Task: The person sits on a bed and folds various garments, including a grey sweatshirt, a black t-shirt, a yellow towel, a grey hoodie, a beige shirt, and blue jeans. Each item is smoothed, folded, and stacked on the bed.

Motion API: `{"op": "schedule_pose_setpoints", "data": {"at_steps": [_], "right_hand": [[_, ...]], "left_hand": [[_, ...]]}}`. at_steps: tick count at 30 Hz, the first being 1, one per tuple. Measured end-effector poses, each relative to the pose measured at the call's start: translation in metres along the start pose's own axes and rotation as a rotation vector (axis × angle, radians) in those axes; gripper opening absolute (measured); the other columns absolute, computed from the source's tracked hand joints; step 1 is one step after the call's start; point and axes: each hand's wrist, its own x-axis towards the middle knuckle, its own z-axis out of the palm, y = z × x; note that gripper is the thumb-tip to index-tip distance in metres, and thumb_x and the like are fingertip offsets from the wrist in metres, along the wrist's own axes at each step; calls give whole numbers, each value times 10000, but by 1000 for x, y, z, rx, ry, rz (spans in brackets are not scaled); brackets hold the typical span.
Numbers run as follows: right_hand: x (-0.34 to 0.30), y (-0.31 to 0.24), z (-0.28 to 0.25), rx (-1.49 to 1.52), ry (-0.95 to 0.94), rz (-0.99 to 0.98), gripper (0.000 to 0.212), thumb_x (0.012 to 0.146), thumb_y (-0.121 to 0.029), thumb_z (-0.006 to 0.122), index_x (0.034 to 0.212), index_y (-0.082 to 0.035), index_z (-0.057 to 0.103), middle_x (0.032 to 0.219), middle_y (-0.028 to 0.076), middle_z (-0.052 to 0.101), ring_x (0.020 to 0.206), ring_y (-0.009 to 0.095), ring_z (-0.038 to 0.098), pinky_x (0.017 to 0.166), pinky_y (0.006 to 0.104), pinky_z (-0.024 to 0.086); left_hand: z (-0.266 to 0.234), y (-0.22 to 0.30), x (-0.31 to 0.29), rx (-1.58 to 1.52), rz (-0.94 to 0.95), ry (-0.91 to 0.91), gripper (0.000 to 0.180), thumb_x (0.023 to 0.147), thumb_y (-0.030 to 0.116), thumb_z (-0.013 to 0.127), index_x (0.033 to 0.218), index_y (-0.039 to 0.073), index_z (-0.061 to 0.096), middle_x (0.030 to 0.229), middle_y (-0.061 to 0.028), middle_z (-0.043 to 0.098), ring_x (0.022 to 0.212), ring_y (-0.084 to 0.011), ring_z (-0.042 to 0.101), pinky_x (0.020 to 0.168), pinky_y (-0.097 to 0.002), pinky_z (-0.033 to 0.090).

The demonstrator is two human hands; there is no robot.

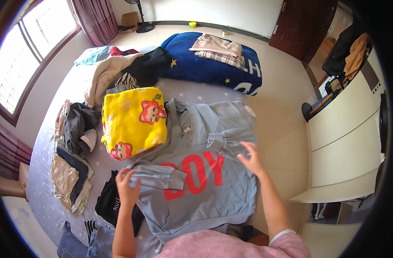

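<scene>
A grey-blue sweatshirt (pixel 213 204) with large red lettering lies spread on the bed in front of me. Both of its sleeves are folded inward over the body, and its collar points away from me. At the left edge, beside the bent left sleeve (pixel 155 177), my left hand (pixel 127 185) is open with curved fingers apart. My right hand (pixel 251 160) is also open, fingers spread, close to the right sleeve (pixel 225 142) at the sweatshirt's right side. Neither hand visibly grips the cloth; whether the fingertips touch it I cannot tell.
A folded yellow blanket (pixel 134 118) sits just beyond the left sleeve. Several clothes, including a dark grey garment (pixel 78 129) and a black one (pixel 108 200), lie leftward. A blue blanket (pixel 196 66) bears folded clothes at the far end. A white cabinet (pixel 342 146) stands right.
</scene>
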Motion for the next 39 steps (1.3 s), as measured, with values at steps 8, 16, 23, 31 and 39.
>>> {"op": "schedule_pose_setpoints", "data": {"at_steps": [8, 16, 23, 31, 39], "right_hand": [[-61, 159, -30, 428, 242, 1147, 556, 805, -469, 576, 1239, -144, 451, 1188, 80, 465, 980, 225, 492, 787, 389, 436], [-59, 168, -9, 606, 90, 1209, 460, 809, -537, 531, 1088, -173, 561, 947, 10, 593, 850, 166, 511, 677, 335, 391], [-46, 162, -21, 1014, 196, 1024, 368, 776, -342, 639, 1072, -142, 550, 901, 4, 588, 836, 145, 529, 641, 326, 419], [-9, 47, -64, 548, 621, 358, 260, 731, -16, 613, 969, -49, 513, 898, 23, 531, 859, 126, 503, 778, 271, 412], [8, -134, 32, 21, -12, -288, 260, 661, -113, 675, 893, -76, 564, 1186, 178, 477, 1104, 345, 464, 944, 407, 365]], "left_hand": [[-14, -101, -48, -721, -1132, -266, 396, 840, 237, 618, 1180, 73, 499, 917, -8, 550, 772, -85, 558, 600, -270, 502], [3, -103, -38, -771, -952, -30, 364, 908, 118, 448, 1265, 161, 506, 867, 37, 569, 628, -40, 532, 485, -193, 443], [5, -93, -35, -944, -684, 302, 329, 912, 51, 369, 1169, 99, 569, 1108, -53, 574, 944, -103, 542, 830, -227, 421], [-19, 33, -13, -144, 18, 259, 406, 582, -62, 491, 937, 55, 649, 1052, -114, 409, 1010, -257, 446, 875, -296, 357], [48, 110, -22, -17, 511, -599, 401, 669, 133, 646, 1069, 156, 623, 1223, -138, 444, 1148, -314, 429, 934, -448, 367]]}}
